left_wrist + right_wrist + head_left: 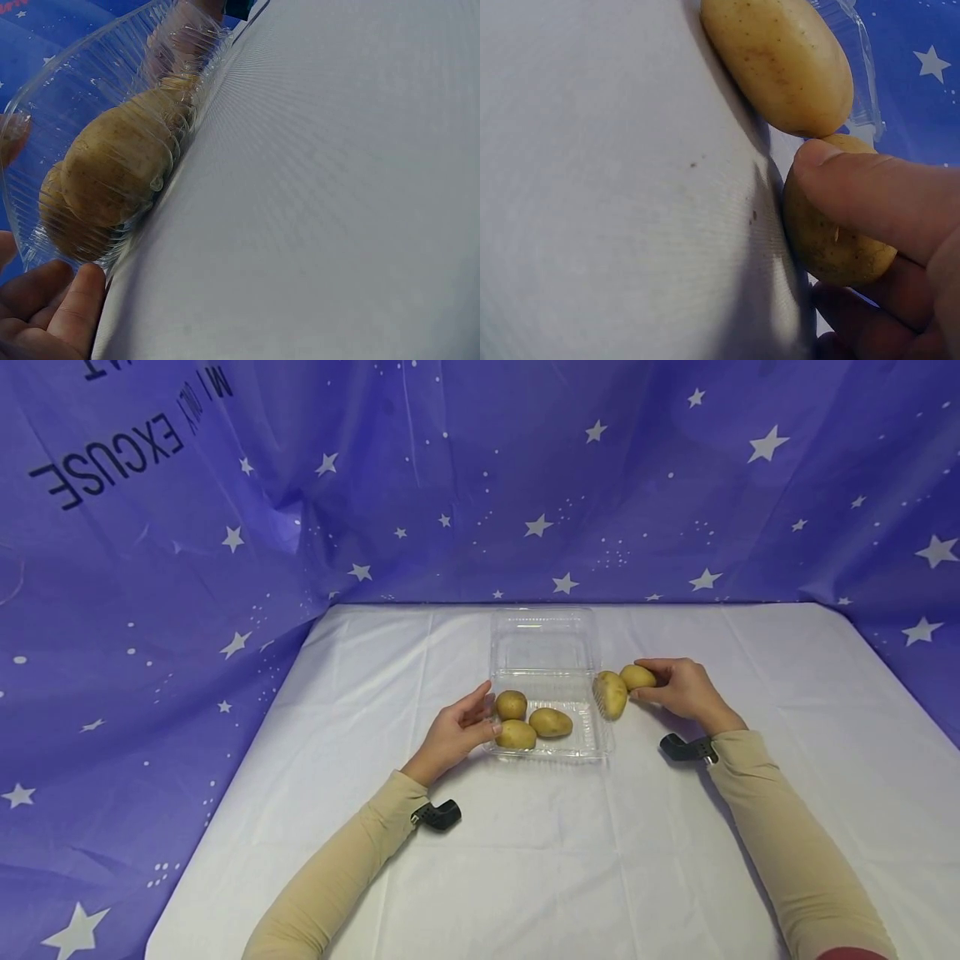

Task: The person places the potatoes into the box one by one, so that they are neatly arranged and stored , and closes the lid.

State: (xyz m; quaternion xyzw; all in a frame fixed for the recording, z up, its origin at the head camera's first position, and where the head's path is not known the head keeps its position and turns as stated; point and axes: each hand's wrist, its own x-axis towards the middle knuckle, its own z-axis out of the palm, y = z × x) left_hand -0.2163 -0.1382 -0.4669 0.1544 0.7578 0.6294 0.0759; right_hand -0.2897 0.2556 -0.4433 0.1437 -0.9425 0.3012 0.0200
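Note:
A clear plastic clamshell container (585, 745) lies unfolded on the table with three potatoes in its near half, among them a front-left potato (516, 735). My left hand (453, 735) holds the container's left edge, the thumb over the rim and the other fingers low against the outer wall. In the left wrist view, potatoes (116, 165) show through the ribbed wall. My right hand (686, 689) pinches a small round potato (840, 240) between thumb and fingers, just right of the container. Touching that potato is a longer potato (780, 64), close beside the container's right wall.
The container's lid half (543, 639) lies flat towards the back of the table. A white cloth (525, 877) covers the table. Behind and to the left hangs a blue curtain (465, 477) with white stars. Each sleeve carries a black wrist camera (438, 816).

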